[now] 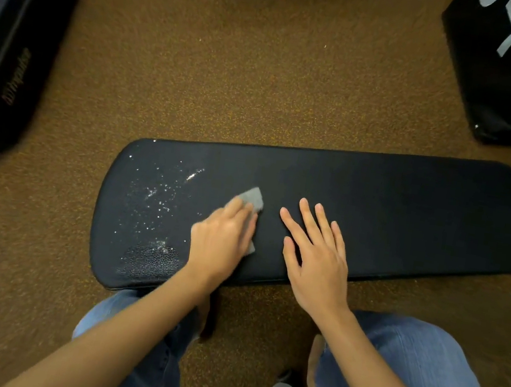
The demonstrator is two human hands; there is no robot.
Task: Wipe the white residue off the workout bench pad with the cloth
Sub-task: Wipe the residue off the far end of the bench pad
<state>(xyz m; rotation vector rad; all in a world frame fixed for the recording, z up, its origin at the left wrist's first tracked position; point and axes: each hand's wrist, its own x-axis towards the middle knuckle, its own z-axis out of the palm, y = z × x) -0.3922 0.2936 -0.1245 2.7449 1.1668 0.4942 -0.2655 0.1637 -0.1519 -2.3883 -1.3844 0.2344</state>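
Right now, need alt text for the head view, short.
A person's left hand presses a grey cloth on a black bench pad, beside scattered white residue at its left end. The right hand rests flat, empty, on the pad.

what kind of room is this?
Likely a gym or workout room. Cues: the padded black workout bench pad being wiped, speckled rubber-style flooring, and other black padded equipment at the left edge, one piece bearing a brand logo.
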